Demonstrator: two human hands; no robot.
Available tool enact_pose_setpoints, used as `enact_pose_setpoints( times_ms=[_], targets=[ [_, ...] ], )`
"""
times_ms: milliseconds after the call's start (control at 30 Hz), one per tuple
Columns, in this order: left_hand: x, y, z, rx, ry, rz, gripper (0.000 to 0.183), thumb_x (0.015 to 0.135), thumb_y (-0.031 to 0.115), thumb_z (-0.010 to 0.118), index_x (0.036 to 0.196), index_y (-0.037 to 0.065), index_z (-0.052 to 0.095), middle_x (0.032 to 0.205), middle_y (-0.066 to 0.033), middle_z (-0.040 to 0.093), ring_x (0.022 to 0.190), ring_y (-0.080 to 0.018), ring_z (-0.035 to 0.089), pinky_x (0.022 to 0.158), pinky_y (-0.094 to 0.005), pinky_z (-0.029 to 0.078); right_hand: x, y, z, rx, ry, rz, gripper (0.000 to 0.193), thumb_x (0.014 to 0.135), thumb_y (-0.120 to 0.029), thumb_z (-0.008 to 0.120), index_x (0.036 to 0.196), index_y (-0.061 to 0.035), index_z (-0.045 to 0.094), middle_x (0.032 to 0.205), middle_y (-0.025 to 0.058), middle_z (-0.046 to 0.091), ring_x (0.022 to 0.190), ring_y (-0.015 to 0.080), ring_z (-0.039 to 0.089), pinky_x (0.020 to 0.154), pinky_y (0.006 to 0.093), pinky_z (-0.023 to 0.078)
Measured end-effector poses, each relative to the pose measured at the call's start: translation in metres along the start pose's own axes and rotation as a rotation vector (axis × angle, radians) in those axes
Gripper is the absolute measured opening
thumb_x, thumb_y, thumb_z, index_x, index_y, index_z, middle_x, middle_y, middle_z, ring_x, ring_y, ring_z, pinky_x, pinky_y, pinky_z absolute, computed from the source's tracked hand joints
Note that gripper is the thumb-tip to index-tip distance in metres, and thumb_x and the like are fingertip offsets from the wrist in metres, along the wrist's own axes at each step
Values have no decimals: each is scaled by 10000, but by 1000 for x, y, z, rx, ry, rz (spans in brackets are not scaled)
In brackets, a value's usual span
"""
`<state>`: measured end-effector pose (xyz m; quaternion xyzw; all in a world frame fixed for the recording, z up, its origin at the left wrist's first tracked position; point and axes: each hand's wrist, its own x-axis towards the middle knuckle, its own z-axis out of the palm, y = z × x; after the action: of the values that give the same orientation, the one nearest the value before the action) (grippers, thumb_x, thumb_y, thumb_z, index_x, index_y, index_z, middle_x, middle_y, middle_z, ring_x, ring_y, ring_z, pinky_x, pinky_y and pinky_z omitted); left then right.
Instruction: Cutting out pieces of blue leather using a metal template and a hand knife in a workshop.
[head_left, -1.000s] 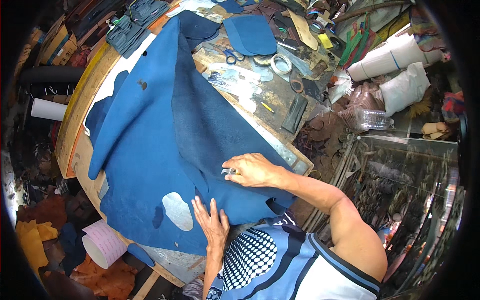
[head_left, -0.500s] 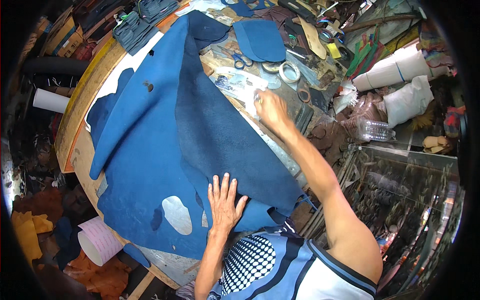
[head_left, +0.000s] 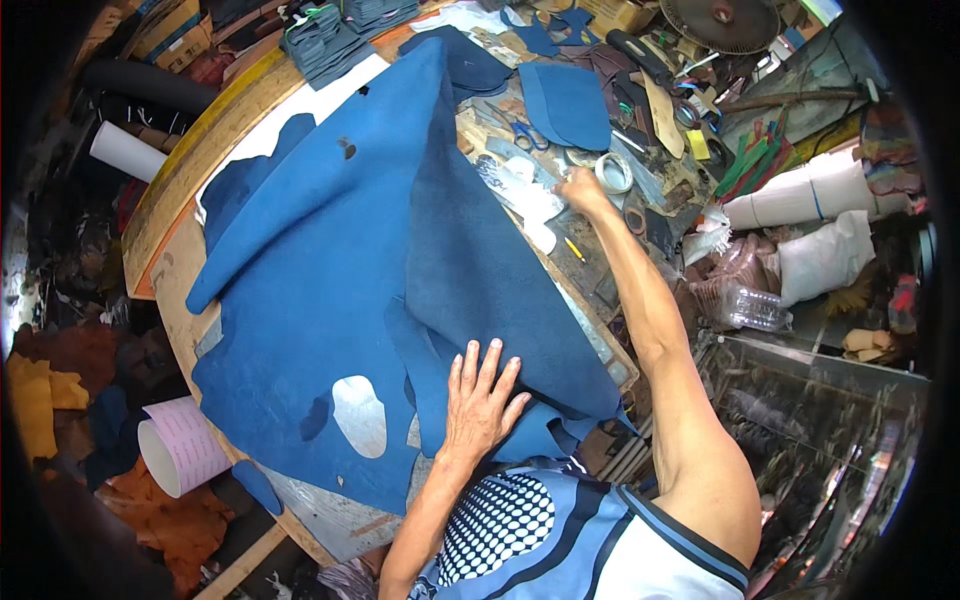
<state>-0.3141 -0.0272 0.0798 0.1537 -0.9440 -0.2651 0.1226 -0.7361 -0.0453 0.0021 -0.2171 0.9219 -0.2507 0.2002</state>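
Note:
A large blue leather hide [head_left: 320, 270], with an oval hole near its lower edge, drapes over the table. Part of it is folded over, showing a darker side [head_left: 490, 270]. My left hand [head_left: 480, 405] lies flat on this fold near my body, fingers spread. Far out to the right, my right hand [head_left: 585, 192] reaches to the cluttered tabletop, its fingers drawn together beside a roll of tape [head_left: 627, 178] and some crumpled white sheets [head_left: 530, 195]. Whatever its fingertips hold is hidden. Just below that hand lies a yellow pen [head_left: 575, 249].
Blue-handled scissors [head_left: 530, 136] and rounded blue leather pieces [head_left: 565, 105] lie beyond the hide. Stacked dark pieces [head_left: 330, 48] sit at the table's far left. White wrapped rolls [head_left: 800, 200] and a clear plastic container [head_left: 755, 308] stand to the right. A curled pinkish sheet [head_left: 185, 447] is at lower left.
My right hand has moved away from the white sheets toward the tape roll, and the yellow pen now shows on the table. My left hand stays flat on the fold. The view has shifted.

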Motion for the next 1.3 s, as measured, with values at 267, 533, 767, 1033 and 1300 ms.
enact_pose_setpoints(
  times_ms=[267,533,767,1033,1300],
  targets=[
    [-18,9,-37,-172,160,129,538,877,313,701,1348,121,525,1532,-184,375,1420,-409,341,1133,-558,312,-39,10,-84,263,237,-322,269,899,-297,701,985,-43,700,901,80,715,752,217,640,640,393,506],
    [-179,-35,-33,139,325,-613,413,880,297,660,1183,22,603,1418,-242,471,1365,-421,400,1109,-541,326,-236,-41,-128,939,-250,-280,228,958,-59,611,1174,-42,538,892,74,639,589,119,542,512,236,435],
    [-309,-24,-14,126,205,-811,599,931,389,610,1386,17,499,1553,-237,309,1450,-424,255,1165,-569,204,-414,-138,33,680,-765,-185,205,926,-117,655,1086,-2,597,791,75,642,554,111,569,514,239,460],
    [-327,-16,8,40,305,-767,553,922,366,625,1333,4,550,1538,-201,360,1454,-380,277,1175,-549,195,-468,-130,163,522,-1072,-120,248,954,-111,595,1154,31,559,870,91,679,626,124,656,514,233,478],
    [-346,-21,-3,-25,407,-684,438,910,280,650,1229,-19,622,1416,-206,512,1398,-384,387,1160,-536,250,-465,-145,179,556,-993,-142,261,945,-85,569,1170,45,560,871,101,689,631,134,670,499,237,476]
  ],
)
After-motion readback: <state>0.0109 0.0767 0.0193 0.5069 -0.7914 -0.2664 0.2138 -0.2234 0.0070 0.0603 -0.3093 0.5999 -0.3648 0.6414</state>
